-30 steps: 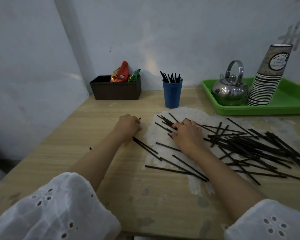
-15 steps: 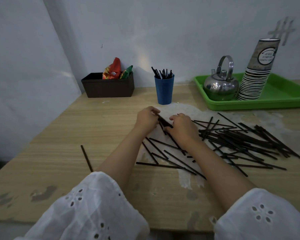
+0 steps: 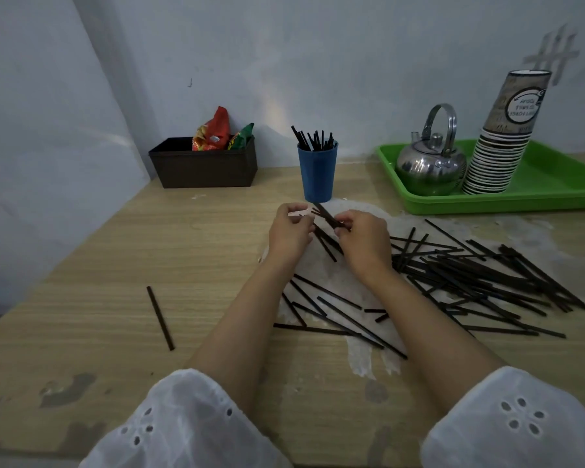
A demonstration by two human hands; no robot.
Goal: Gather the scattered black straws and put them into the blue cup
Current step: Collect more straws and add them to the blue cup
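This looks like a modest drinks corner of a small shop or pantry: on a worn wooden bench [image 3: 115,265] against a bare wall, a green tray [image 3: 537,194] at upper right carries a steel kettle [image 3: 429,167] and stacked printed paper cups [image 3: 497,153], beside a blue cup [image 3: 317,173] of black straws [image 3: 313,138] and a box of snack packets [image 3: 213,131].

White loose sleeves, thin fabric: left sleeve [image 3: 183,423] and right sleeve [image 3: 514,423] carry small eyelet holes in flower-like clusters. Forearms bare below them; left hand [image 3: 289,234] and right hand [image 3: 365,244] bare.
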